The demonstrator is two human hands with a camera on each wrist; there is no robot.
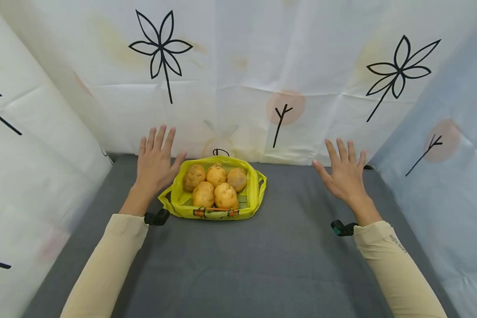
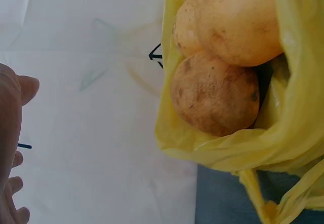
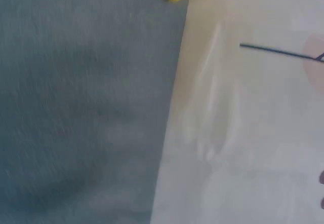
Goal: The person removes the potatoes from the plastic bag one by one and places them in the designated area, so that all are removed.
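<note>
Grey cloth surface (image 1: 238, 265), walled by white sheets (image 1: 230, 66) printed with black flowers. Yellow bag (image 1: 254, 194) lay open mid-table, five potatoes (image 1: 214, 185) heaped inside. Left hand (image 1: 155, 163) hovered just beside the bag, fingers spread, holding nothing; right hand (image 1: 343, 174) well apart, likewise splayed and empty. Risk: thin bag walls were slack, so a one-sided pull could likely spill potatoes.
</note>
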